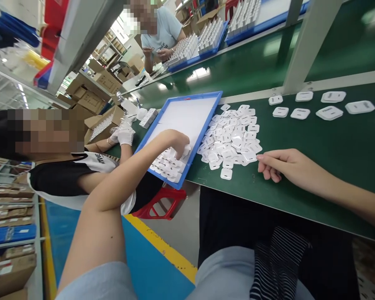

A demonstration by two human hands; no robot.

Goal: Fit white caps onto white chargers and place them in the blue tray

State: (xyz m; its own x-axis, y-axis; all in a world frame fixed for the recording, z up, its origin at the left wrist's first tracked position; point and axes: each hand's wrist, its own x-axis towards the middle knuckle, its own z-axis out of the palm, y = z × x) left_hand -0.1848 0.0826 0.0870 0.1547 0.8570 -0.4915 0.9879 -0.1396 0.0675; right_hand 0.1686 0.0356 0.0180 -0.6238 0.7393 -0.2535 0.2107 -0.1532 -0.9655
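White square pieces (pixel 229 137) with rounded corners lie in a loose heap on a green desk (pixel 331 146), between its near edge and the metal rail along its far side; one piece (pixel 226 173) sits just apart from the heap, toward the near edge. To the heap's left, a shallow blue tray (pixel 208 119) stands at a slant, its nearest corner at the desk's near edge, with white parts (pixel 167 164) crowded into its near end. The person's left hand (pixel 176 141) reaches into this tray, fingers bent down at the parts; whether it grips one cannot be told. The right hand (pixel 278 163) is beside the heap's right side, near the near edge, fingers curled and thumb stretched to the outermost pieces; any hold is unclear. Toward the desk's far edge, on the right, seven similar pieces (pixel 329 113) lie spread in two loose rows. At left sits a co-worker with white-gloved hands (pixel 125 136); beyond the far edge, another person (pixel 165 29) works beside filled blue trays (pixel 211 35).
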